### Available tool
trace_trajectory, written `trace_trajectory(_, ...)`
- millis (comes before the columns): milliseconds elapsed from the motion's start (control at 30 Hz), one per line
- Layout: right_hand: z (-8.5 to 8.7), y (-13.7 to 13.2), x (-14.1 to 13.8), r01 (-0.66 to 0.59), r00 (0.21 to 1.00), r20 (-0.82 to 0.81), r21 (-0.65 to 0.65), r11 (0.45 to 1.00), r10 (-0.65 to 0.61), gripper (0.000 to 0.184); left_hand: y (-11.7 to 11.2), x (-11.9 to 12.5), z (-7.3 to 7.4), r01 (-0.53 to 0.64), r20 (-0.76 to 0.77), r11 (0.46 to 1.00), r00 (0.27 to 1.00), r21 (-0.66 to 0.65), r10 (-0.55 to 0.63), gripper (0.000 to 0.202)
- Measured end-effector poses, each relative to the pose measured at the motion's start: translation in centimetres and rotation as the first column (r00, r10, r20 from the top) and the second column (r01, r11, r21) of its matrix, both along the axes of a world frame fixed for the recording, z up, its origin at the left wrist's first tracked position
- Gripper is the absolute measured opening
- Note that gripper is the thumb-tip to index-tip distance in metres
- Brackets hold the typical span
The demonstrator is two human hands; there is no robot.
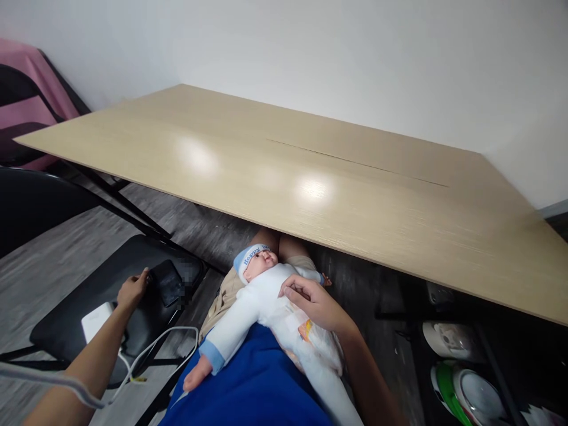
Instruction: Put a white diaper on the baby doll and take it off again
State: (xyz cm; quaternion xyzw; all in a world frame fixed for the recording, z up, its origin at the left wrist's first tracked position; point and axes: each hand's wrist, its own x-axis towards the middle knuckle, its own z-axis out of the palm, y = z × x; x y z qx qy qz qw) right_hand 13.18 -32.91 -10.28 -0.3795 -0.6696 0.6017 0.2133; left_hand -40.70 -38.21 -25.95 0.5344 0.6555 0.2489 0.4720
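While the right hand (310,299) lies palm-down over the belly of a doll (267,291), its fingers are loosely bent and do not close around anything. The doll is face-up on the person's lap, head toward the table (248,148) and legs running toward the lower right. It wears a blue-and-white cap (248,258) lettered "Happy", the remainder of the wording being unclear, and a white outfit with blue cuffs. An orange print shows at its midsection, just below the right hand. One doll arm extends to the lower left across the person's blue shirt (252,381); the other reaches out past the beige shorts (231,290).

The left hand (134,290) is over the seat of a black chair (57,325), fingertips at the near edge of a dark, flat device (166,283); whether it grips that device cannot be determined. A white item (95,322), partly covered by the left forearm, sits on the same seat. A pale cable (48,377) passes across that forearm. At lower right, below the tabletop, green-and-white articles (448,387) are noted, not identifiable.
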Motion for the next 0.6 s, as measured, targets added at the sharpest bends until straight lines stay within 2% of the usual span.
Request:
trace_trajectory(33, -0.1, 0.0, 0.0, 0.005, 1.0, -0.005, 0.003, 1.0, -0.005, 0.04, -0.2, -0.4, -0.7, -0.102, -0.09, 0.994, 0.991, -0.026, 0.099, 0.081)
trace_trajectory(100, -0.3, -0.1, 0.0, 0.017, 1.0, -0.008, 0.005, 1.0, -0.017, 0.041, -0.4, -1.1, -1.9, -0.315, -0.289, 0.947, 0.913, -0.055, 0.287, 0.078)
trace_trajectory(167, -0.5, -0.1, -0.1, 0.03, 0.999, -0.011, -0.005, 1.0, -0.03, 0.042, -0.4, -1.7, -3.1, -0.472, -0.44, 0.88, 0.802, -0.053, 0.404, 0.075)
trace_trajectory(233, -0.7, -0.1, -0.1, 0.038, 0.999, -0.017, -0.023, 0.999, -0.038, 0.043, -0.1, -2.3, -4.2, -0.579, -0.537, 0.814, 0.7, -0.039, 0.472, 0.074)
trace_trajectory(333, -0.8, -0.1, -0.2, 0.037, 0.999, -0.023, -0.035, 0.999, -0.038, 0.044, 0.4, -3.3, -5.5, -0.655, -0.592, 0.755, 0.623, -0.037, 0.511, 0.079)
trace_trajectory(600, -0.8, 0.0, -0.3, 0.043, 0.998, -0.034, -0.058, 0.997, -0.045, 0.041, 0.2, -4.5, -7.0, -0.676, -0.586, 0.736, 0.611, -0.035, 0.533, 0.083)
